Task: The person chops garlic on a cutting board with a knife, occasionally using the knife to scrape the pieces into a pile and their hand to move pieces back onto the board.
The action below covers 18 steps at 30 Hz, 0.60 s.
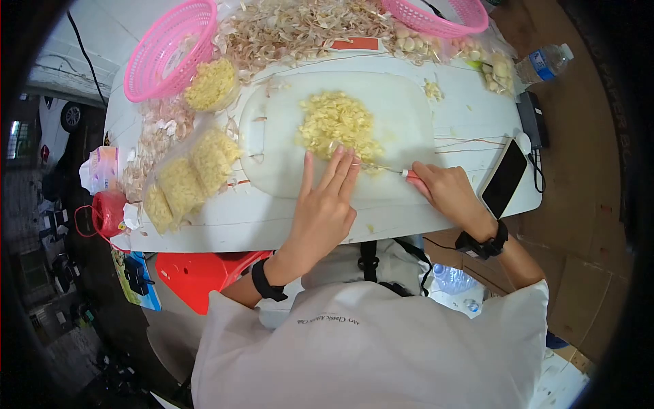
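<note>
A person, seen from a head-worn camera, chops garlic at a white table [422,218]. The left hand [323,204] lies flat on the white cutting board [402,109], fingers spread and straight, their tips pressing on the spine of a knife [385,168]; it grips nothing. The right hand [449,194], at three o'clock from the left, is closed around the knife's pink-red handle.

The likeliest mishap, as I judge it, is a cut: the left fingertips sit right on the thin blade, and a slip while rocking it could slide them onto the edge. Bits could also scatter off the board if the blade comes down hard, and the phone [504,178], just at three o'clock of the right hand near the table edge, could be nudged.

The chopped garlic [337,123] lies mid-board, at twelve o'clock from the left hand, touching the blade: a loose, pale yellow heap of small uneven pieces. Bags of minced garlic [187,177] rest at nine o'clock, a pink basket [167,51] at ten, and papery garlic skins [300,27] at twelve.
</note>
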Each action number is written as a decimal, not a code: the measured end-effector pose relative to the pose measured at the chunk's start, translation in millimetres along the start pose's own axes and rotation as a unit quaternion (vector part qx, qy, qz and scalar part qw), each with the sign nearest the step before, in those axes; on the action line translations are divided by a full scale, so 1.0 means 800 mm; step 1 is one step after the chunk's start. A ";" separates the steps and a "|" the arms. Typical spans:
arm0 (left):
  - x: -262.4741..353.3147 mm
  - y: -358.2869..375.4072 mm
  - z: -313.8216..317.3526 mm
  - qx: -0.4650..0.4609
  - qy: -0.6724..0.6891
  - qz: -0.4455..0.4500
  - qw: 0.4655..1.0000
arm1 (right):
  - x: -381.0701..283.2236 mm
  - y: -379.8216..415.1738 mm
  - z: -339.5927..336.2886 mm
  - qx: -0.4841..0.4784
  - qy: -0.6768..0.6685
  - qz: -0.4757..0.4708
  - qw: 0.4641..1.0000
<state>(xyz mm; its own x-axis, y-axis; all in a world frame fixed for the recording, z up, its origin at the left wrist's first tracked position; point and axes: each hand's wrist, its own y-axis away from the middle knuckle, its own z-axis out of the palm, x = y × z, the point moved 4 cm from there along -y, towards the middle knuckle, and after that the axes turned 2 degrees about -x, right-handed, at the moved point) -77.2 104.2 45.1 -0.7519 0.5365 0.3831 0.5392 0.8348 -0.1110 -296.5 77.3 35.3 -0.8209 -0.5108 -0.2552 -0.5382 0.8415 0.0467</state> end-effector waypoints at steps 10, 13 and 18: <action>0.010 -0.001 -0.019 0.017 -0.008 0.000 1.000 | 0.006 0.004 0.000 0.046 -0.021 -0.024 0.998; 0.010 -0.004 -0.011 0.006 -0.015 0.006 1.000 | 0.009 0.005 0.003 0.057 -0.021 -0.029 0.998; 0.007 -0.004 -0.005 -0.009 -0.020 -0.001 1.000 | 0.006 0.004 0.010 0.035 0.009 -0.012 0.999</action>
<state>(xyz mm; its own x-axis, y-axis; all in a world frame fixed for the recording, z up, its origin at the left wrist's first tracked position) -81.8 104.2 51.7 -0.7667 0.5404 0.3467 0.5446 0.8333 -0.0946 -300.5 79.2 26.6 -0.8113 -0.5340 -0.2382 -0.5439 0.8387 -0.0277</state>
